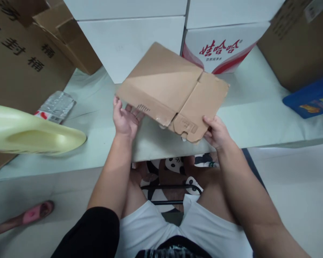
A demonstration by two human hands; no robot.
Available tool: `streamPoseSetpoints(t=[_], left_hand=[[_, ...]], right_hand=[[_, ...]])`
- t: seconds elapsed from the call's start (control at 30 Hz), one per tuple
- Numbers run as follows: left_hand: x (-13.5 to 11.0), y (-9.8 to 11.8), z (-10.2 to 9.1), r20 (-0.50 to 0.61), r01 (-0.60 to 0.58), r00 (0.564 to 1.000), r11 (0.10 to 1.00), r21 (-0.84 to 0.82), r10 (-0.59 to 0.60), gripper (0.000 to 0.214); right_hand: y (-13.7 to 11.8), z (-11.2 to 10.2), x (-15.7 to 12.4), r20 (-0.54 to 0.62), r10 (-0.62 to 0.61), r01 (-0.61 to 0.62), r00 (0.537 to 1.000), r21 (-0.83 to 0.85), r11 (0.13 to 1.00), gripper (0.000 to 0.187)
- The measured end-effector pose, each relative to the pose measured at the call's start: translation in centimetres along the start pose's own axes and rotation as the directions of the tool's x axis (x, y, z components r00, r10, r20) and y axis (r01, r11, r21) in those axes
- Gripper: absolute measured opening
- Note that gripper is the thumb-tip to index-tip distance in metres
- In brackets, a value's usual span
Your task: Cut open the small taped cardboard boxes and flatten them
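Observation:
A flattened brown cardboard box (161,80) is held up over the pale green table, tilted, with a cut flap on its right side. My left hand (126,118) supports its lower left corner, the fingers reaching under the edge and the thumb at the corner. On the lower right flap, my right hand (216,132) pinches the edge between thumb and fingers. The fingertips beneath the cardboard are hidden on both sides.
White cartons (134,43) and a red-printed white box (223,50) stand behind. Large brown boxes (21,68) are at left, near a yellow-green bottle (34,132) and a clear plastic pack (56,105). A blue package (312,96) lies right. Another person's pink-slippered foot (37,213) is lower left.

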State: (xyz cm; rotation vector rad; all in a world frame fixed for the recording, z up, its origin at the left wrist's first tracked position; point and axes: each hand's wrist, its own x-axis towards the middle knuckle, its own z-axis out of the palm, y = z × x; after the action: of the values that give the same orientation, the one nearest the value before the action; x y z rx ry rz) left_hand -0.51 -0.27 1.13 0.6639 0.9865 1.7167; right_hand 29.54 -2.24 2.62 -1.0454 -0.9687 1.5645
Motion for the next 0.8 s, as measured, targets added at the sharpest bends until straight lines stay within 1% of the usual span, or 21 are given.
streamPoseSetpoints(t=[0.07,0.1,0.13,0.2,0.27,0.33,0.37,0.4,0.43,0.5,0.53,0.6,0.63,0.67,0.7,0.73,0.8], left_hand=[[-0.2,0.3,0.2,-0.035,0.026,0.999,1.0,0.007,-0.026,0.054],[-0.3,0.4,0.3,-0.053,0.039,0.998,0.999,-0.001,-0.039,0.053],[-0.4,0.4,0.4,-0.066,0.047,0.997,0.999,-0.014,-0.048,0.053],[-0.4,0.5,0.5,-0.065,0.056,0.996,0.998,-0.037,-0.058,0.05],[-0.4,0.3,0.5,-0.035,0.056,0.998,0.997,-0.045,-0.058,0.047],[-0.3,0.1,0.4,-0.004,0.053,0.999,0.998,-0.039,-0.053,0.045],[-0.3,0.0,0.4,0.011,0.049,0.999,0.998,-0.032,-0.049,0.044],[-0.3,-0.2,0.3,0.028,0.046,0.999,0.999,-0.023,-0.045,0.043],[-0.2,-0.3,0.2,0.046,0.042,0.998,0.999,-0.015,-0.041,0.041],[-0.2,-0.5,0.1,0.076,0.036,0.996,0.999,-0.006,-0.035,0.039],[-0.1,-0.6,0.2,0.083,0.036,0.996,0.999,-0.007,-0.035,0.038],[0.0,-0.7,0.4,0.082,0.04,0.996,0.999,-0.012,-0.039,0.038],[0.0,-0.7,0.6,0.078,0.043,0.996,0.999,-0.014,-0.042,0.037],[0.0,-0.7,0.8,0.071,0.047,0.996,0.999,-0.017,-0.046,0.037],[0.1,-0.7,1.1,0.064,0.052,0.997,0.998,-0.02,-0.051,0.038],[0.1,-0.7,1.4,0.056,0.059,0.997,0.998,-0.025,-0.057,0.038],[0.1,-0.5,2.0,0.033,0.073,0.997,0.997,-0.038,-0.071,0.04]], right_hand=[[-0.7,-1.0,-0.3,-0.138,-0.081,0.088,0.987,0.047,0.995,0.058],[-1.1,-1.5,-0.5,-0.233,-0.112,0.128,0.966,0.054,0.99,0.058],[-1.5,-2.2,-0.7,-0.339,-0.137,0.162,0.931,0.048,0.986,0.058],[-2.2,-3.8,-1.2,-0.536,-0.169,0.198,0.827,-0.004,0.98,0.056],[-2.7,-6.0,-1.8,-0.675,-0.207,0.197,0.709,-0.092,0.976,0.049],[-3.2,-8.9,-2.6,-0.745,-0.276,0.184,0.607,-0.206,0.961,0.043],[-3.5,-10.5,-2.9,-0.754,-0.321,0.174,0.573,-0.271,0.947,0.04],[-3.8,-12.2,-3.1,-0.747,-0.369,0.158,0.553,-0.341,0.927,0.037],[-4.2,-13.7,-3.1,-0.729,-0.41,0.136,0.548,-0.406,0.904,0.035],[-5.3,-16.4,-2.4,-0.688,-0.463,0.093,0.559,-0.503,0.859,0.031],[-6.1,-17.4,-1.6,-0.673,-0.477,0.081,0.565,-0.53,0.844,0.029],[-8.1,-18.8,1.0,-0.658,-0.497,0.074,0.566,-0.56,0.825,0.026],[-9.3,-19.1,2.7,-0.661,-0.507,0.067,0.553,-0.571,0.818,0.026],[-10.6,-19.3,4.4,-0.656,-0.512,0.064,0.554,-0.58,0.812,0.026],[-11.8,-19.4,6.2,-0.646,-0.511,0.059,0.568,-0.587,0.808,0.027],[-12.9,-19.3,7.9,-0.635,-0.497,0.038,0.592,-0.593,0.804,0.025],[-14.5,-18.7,10.5,-0.614,-0.429,-0.025,0.663,-0.59,0.807,0.023]])
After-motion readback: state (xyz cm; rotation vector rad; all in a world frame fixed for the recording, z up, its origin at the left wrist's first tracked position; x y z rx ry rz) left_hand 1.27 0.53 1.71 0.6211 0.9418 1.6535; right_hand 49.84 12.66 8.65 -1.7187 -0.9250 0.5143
